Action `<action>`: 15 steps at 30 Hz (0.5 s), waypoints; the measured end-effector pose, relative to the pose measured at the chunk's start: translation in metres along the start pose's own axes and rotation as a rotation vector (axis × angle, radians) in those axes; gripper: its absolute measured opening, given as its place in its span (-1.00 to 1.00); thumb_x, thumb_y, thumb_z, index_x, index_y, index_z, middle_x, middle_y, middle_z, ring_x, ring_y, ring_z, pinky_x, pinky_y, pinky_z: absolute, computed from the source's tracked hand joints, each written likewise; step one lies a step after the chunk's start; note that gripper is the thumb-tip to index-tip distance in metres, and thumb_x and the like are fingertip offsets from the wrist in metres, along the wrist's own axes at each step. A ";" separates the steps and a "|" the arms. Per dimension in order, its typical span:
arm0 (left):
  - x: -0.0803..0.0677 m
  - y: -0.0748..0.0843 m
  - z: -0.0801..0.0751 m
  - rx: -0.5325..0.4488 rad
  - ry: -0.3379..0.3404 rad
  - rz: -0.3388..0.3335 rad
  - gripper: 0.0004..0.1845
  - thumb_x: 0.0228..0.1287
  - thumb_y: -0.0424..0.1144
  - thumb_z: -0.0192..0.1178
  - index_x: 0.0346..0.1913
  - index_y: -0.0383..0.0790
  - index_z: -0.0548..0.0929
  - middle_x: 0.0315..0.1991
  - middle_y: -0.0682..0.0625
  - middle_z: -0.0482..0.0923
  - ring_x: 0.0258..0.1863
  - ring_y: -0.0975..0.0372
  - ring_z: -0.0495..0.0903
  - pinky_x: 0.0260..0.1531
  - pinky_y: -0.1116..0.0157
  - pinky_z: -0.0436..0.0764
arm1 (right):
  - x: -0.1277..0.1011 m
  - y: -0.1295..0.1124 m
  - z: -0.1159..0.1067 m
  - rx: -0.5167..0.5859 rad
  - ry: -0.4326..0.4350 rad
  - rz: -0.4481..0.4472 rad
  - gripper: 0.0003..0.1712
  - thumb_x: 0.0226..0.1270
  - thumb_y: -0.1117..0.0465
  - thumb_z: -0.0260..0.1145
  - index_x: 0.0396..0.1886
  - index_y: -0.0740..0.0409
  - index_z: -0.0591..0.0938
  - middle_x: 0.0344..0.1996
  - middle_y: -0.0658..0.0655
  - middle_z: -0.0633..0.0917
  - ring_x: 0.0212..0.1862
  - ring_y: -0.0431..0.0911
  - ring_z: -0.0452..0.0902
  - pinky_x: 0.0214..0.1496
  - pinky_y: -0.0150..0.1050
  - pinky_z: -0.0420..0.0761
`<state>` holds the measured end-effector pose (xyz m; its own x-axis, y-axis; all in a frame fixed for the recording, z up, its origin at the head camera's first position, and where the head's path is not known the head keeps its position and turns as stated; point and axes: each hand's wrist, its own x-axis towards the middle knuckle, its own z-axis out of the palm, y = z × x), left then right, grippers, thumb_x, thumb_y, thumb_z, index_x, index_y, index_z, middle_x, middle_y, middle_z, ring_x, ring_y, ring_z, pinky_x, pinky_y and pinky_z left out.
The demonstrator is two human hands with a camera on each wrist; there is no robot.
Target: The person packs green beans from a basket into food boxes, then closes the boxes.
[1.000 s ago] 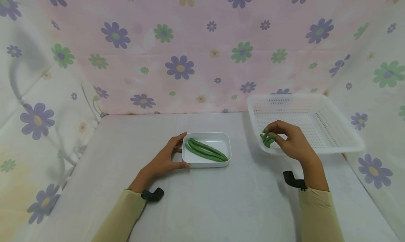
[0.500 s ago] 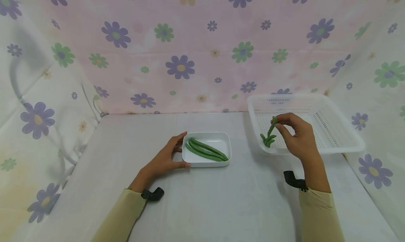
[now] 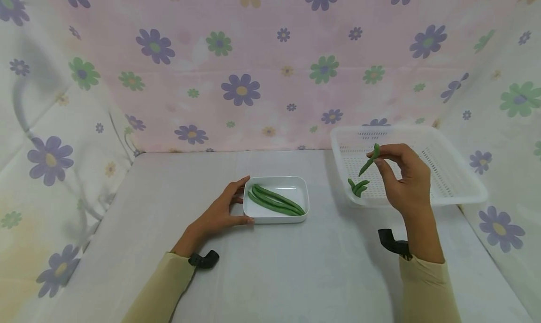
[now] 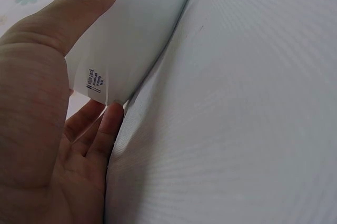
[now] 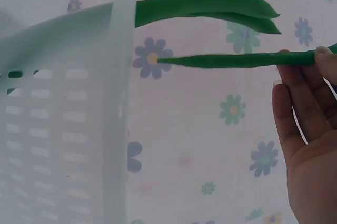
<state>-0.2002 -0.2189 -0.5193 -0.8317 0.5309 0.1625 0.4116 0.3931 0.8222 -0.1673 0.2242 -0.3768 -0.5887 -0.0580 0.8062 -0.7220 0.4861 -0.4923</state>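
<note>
My right hand [image 3: 403, 175] pinches one green bean [image 3: 369, 160] between thumb and fingertips and holds it in the air above the front left corner of the white perforated basket [image 3: 465, 191]. In the right wrist view the held green bean [image 5: 231, 60] runs sideways from my fingertips [image 5: 324, 58]. A few more beans [image 3: 358, 186] hang over the basket's front left rim. My left hand [image 3: 220, 212] grips the left end of a white rectangular dish [image 3: 291, 187] that holds three long green beans [image 3: 274, 201]. The left wrist view shows my thumb and fingers around the dish [image 4: 137, 40].
A grey cloth covers the table [image 3: 296, 266]. Floral fabric walls [image 3: 253, 69] enclose it at the back and on both sides. The basket stands at the back right, close to the right wall.
My right hand has lifted one bean up and away from the bunch on the basket's rim. My left hand and the dish have not moved.
</note>
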 end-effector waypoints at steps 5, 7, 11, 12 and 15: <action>0.000 0.001 0.001 -0.005 0.010 0.003 0.29 0.09 -0.17 0.69 0.73 0.14 -0.01 0.56 -0.06 0.25 0.48 0.07 0.38 0.38 0.03 0.54 | 0.008 -0.017 0.009 0.076 0.085 -0.057 -0.75 0.23 0.75 0.30 -0.09 0.66 0.60 -0.22 0.40 0.70 -0.03 -0.14 0.74 0.24 -0.34 0.66; 0.000 0.001 0.002 -0.013 0.006 0.002 0.30 0.09 -0.23 0.68 0.73 0.12 -0.03 0.56 -0.13 0.23 0.49 0.00 0.37 0.38 -0.04 0.52 | 0.010 -0.023 0.012 0.110 0.109 -0.072 -0.80 0.27 0.71 0.31 -0.11 0.67 0.59 -0.24 0.44 0.68 -0.04 -0.14 0.75 0.24 -0.32 0.66; 0.001 0.000 0.003 -0.023 -0.001 -0.004 0.31 0.09 -0.29 0.68 0.74 0.02 -0.04 0.56 -0.23 0.21 0.50 -0.09 0.35 0.39 -0.10 0.50 | 0.013 -0.030 0.019 0.168 0.132 -0.089 -0.80 0.34 0.58 0.39 -0.13 0.68 0.59 -0.25 0.40 0.69 -0.09 -0.14 0.75 0.23 -0.28 0.68; 0.001 0.000 0.003 -0.023 -0.001 -0.005 0.31 0.09 -0.29 0.68 0.74 0.02 -0.04 0.57 -0.23 0.22 0.50 -0.08 0.36 0.39 -0.10 0.50 | 0.013 -0.031 0.021 0.180 0.131 -0.093 -0.77 0.36 0.54 0.41 -0.13 0.68 0.59 -0.25 0.39 0.69 -0.10 -0.14 0.75 0.22 -0.28 0.68; 0.000 0.000 0.003 -0.016 0.005 -0.006 0.30 0.09 -0.25 0.68 0.73 0.11 -0.03 0.57 -0.15 0.23 0.50 -0.01 0.36 0.39 -0.05 0.51 | 0.013 -0.034 0.027 0.222 0.127 -0.110 -0.69 0.41 0.42 0.46 -0.15 0.68 0.59 -0.27 0.36 0.69 -0.13 -0.13 0.74 0.21 -0.26 0.69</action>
<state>-0.1994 -0.2165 -0.5205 -0.8360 0.5248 0.1602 0.4006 0.3843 0.8317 -0.1602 0.1833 -0.3585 -0.4620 0.0163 0.8867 -0.8495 0.2789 -0.4478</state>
